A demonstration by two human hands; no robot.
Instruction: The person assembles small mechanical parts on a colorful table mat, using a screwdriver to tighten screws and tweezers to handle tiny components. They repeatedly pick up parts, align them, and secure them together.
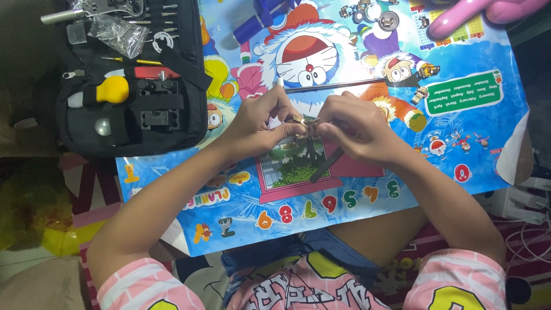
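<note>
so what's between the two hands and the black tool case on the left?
Head view: only the bare cartoon poster lies between the left hand and the black tool case. The right hand is farther over; both pinch a small gold-coloured piece.

A glossy blue cartoon calendar poster (459, 143) covers the work surface under bright, even light. A black tool case (132, 74) lies open at its upper left corner, a pink object (482, 14) at upper right, white cables (525, 229) alongside, yellow plastic (34, 212) at left.
</note>
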